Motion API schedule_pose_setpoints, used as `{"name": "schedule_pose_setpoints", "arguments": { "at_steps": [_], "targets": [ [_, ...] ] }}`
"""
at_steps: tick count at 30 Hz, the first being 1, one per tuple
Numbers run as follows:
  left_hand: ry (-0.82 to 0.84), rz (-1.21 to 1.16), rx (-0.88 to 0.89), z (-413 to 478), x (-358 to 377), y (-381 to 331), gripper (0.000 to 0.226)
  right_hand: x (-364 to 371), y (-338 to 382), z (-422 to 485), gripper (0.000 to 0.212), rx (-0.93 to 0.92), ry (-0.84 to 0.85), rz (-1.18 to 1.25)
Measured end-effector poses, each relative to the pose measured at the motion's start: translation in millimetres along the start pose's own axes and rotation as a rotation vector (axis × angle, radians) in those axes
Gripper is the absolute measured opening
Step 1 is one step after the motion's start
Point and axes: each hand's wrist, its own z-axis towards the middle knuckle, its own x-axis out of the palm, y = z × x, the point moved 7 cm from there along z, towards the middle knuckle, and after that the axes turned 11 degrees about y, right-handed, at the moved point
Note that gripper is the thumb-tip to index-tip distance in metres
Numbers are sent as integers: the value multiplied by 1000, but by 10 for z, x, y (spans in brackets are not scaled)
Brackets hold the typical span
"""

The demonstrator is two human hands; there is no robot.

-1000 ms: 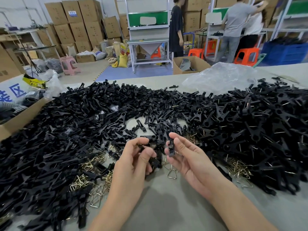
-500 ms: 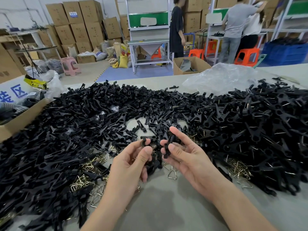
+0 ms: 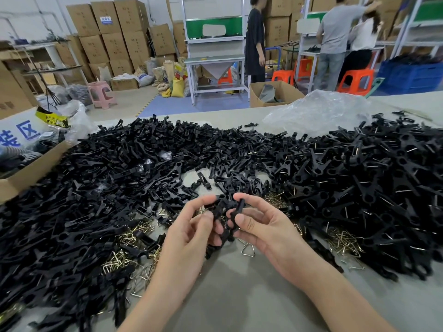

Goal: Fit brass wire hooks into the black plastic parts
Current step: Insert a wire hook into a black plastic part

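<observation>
I am watching the hands working close together over the middle of the worktop (image 3: 239,298), almost touching. The right hand (image 3: 268,226) is pinching a black plastic part (image 3: 239,207) between thumb and forefinger, holding it nearly upright. The left hand (image 3: 191,236) is curling its fingers around a second black part (image 3: 220,210) just beside the first. I cannot tell whether a hook is sitting in either one. A single brass wire hook (image 3: 248,250) is lying on the worktop just below the hands. Loose hooks are lying in a left heap of hooks (image 3: 134,232) and a right heap of hooks (image 3: 342,240). A big pile of black parts (image 3: 100,188) is spreading across the left. A right pile (image 3: 374,185), showing bits of wire, is filling the other side. A crumpled plastic bag (image 3: 318,113) is lying behind it.
</observation>
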Motion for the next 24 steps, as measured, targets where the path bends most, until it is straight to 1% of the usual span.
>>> {"name": "schedule_pose_setpoints", "arguments": {
  "at_steps": [3, 6, 10, 13, 15, 16, 19, 24],
  "targets": [
    [-19, 32, 27, -10, 1, -51, 20, 11, 12, -10, 38, -9, 6, -60],
    [20, 18, 21, -13, 30, -55, 29, 6, 29, -14, 43, -17, 7, -112],
    [-3, 133, 74, -32, 25, -123, 26, 2, 71, -22, 45, -43, -21, -170],
    [-19, 136, 34, -21, -15, -76, 27, 4, 92, -34, 46, -42, -42, -233],
    [1, 128, 2, -15, -29, -25, 24, -3, 77, -31, 46, -38, -52, -226],
    [30, 144, -19, -12, -17, -2, 25, -3, 70, -28, 47, -37, -52, -210],
    [126, 205, -64, -31, 72, 26, 42, 15, 51, -22, 48, -25, -33, -218],
    [114, 306, -50, -56, 125, -32, 42, 23, 5, -13, 48, -4, -5, -277]
  ]
}}
